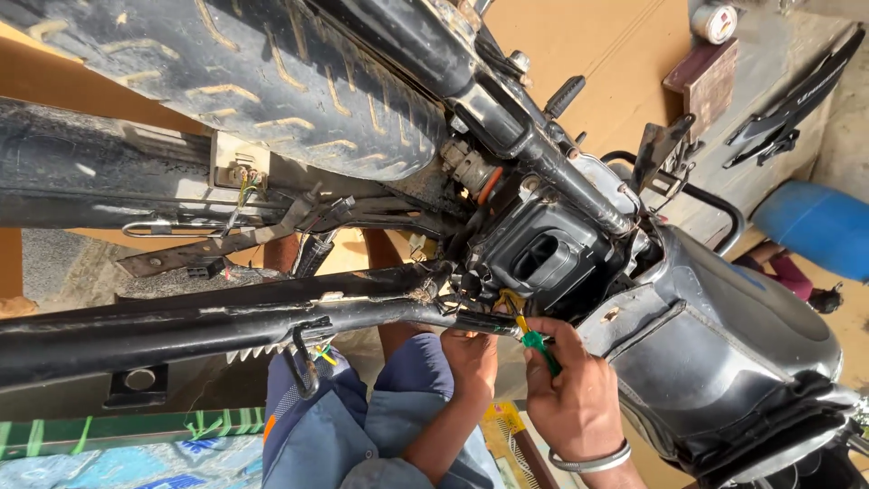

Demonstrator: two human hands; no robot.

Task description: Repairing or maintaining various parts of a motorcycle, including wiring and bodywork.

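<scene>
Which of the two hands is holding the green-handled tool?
The right hand, the one wearing a metal bangle, grips the green-handled tool. The left hand is bare-wristed and rests against the black frame tube beside it.

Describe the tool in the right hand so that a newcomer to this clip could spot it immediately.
Start at the motorcycle's black airbox, then drop to the frame tube below. At its end, the right hand grips a screwdriver, the only green-and-yellow-handled thing among black parts; the left hand sits beside it.

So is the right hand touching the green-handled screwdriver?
Touching. The head view shows the right hand with its fingers wrapped around the green-handled screwdriver, no gap visible.
</scene>
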